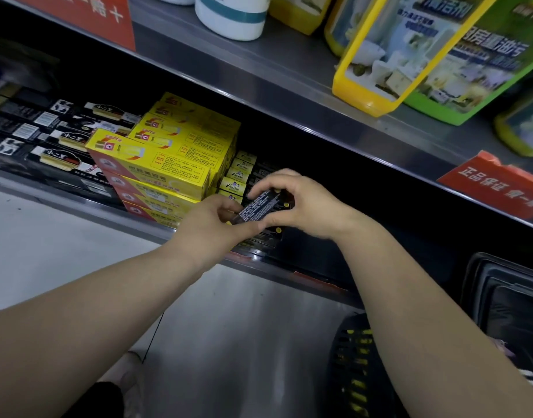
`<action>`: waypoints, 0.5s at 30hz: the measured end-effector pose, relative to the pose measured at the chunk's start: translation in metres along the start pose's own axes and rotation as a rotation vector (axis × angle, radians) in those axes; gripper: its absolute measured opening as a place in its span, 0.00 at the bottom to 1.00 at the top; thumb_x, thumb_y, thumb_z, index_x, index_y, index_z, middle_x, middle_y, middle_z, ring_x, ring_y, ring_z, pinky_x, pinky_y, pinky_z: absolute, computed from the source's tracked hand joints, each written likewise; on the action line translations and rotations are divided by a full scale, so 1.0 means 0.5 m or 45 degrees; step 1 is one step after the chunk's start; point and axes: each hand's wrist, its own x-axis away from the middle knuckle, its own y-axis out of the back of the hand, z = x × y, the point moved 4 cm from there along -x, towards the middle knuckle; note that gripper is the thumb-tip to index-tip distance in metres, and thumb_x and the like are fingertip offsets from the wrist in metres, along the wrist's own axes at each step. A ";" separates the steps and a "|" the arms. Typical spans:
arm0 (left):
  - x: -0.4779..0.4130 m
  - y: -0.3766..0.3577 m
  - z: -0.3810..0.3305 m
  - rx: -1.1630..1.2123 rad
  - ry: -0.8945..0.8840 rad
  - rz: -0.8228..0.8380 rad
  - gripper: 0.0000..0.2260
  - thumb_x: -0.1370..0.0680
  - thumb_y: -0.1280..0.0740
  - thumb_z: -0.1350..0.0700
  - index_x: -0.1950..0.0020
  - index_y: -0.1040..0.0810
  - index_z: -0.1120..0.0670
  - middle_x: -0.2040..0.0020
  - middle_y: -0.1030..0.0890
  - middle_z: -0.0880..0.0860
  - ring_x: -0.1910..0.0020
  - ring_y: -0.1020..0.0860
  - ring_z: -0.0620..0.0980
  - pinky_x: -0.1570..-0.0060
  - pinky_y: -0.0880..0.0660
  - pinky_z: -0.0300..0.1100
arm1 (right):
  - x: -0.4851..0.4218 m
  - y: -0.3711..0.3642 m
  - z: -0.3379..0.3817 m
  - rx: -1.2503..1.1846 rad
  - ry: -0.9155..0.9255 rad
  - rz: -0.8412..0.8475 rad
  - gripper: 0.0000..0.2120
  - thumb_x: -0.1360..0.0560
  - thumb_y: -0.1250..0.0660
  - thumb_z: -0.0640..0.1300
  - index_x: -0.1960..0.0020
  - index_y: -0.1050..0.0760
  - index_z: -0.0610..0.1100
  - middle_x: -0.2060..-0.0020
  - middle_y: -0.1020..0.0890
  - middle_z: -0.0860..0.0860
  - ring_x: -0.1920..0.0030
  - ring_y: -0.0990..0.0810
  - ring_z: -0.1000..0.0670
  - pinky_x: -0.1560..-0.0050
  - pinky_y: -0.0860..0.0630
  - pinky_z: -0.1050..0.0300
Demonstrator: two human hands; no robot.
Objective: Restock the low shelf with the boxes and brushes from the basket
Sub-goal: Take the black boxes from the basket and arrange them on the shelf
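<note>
1. The step in hand looks like shelving one item: a small black oblong box with white print (260,206) is held between both hands, just above the front of the low dark metal shelf (277,271)
2. The left hand (212,224) pinches the box's near end between thumb and fingertips; the right hand (304,203) curls over its far end from above, so both grips are narrow and closed round the box
3. The box sits tilted over a row of small black-and-yellow boxes (241,173), just right of the stacked yellow-and-red cardboard cartons (168,164)
4. The next move probably calls for levelling the box and sliding it into that row without nudging its neighbours, then one hand going back to the black slotted plastic basket (346,357) at lower right, where yellow items show through the slots
5. Restocking seems partway done, since wooden brushes in black card sleeves (63,158) already lie at the shelf's left
6. The shelf interior is dark; the grey shelf above carries yellow and green detergent bottles (409,55) and a red price sign (494,182), and the floor (48,251) is pale and smooth
</note>
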 end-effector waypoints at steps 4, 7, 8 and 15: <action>-0.003 0.001 -0.012 -0.088 -0.174 -0.098 0.27 0.32 0.25 0.51 0.36 0.29 0.53 0.48 0.25 0.46 0.50 0.26 0.42 0.58 0.31 0.31 | 0.008 0.039 -0.040 -0.002 -0.156 -0.116 0.16 0.35 0.23 0.41 0.48 0.21 0.49 0.50 0.22 0.51 0.50 0.25 0.55 0.48 0.31 0.67; 0.001 -0.006 -0.010 -0.083 -0.135 -0.079 0.33 0.30 0.25 0.53 0.30 0.36 0.55 0.41 0.28 0.50 0.43 0.27 0.49 0.47 0.28 0.41 | 0.018 0.075 -0.100 0.006 -0.367 -0.331 0.16 0.31 0.25 0.44 0.44 0.23 0.49 0.51 0.22 0.53 0.51 0.26 0.54 0.57 0.32 0.72; 0.003 -0.010 -0.008 -0.103 -0.096 -0.056 0.31 0.30 0.26 0.53 0.31 0.36 0.55 0.41 0.28 0.50 0.44 0.27 0.49 0.49 0.28 0.39 | 0.018 0.082 -0.118 0.010 -0.440 -0.401 0.17 0.29 0.27 0.46 0.42 0.24 0.48 0.51 0.23 0.53 0.52 0.27 0.54 0.59 0.32 0.70; 0.006 -0.037 0.013 0.060 0.345 0.170 0.04 0.24 0.36 0.58 0.55 0.29 0.57 0.61 0.31 0.55 0.66 0.35 0.49 0.67 0.38 0.41 | -0.057 0.036 -0.158 0.259 -0.614 -0.256 0.18 0.22 0.37 0.48 0.34 0.30 0.45 0.40 0.24 0.44 0.42 0.25 0.44 0.51 0.33 0.60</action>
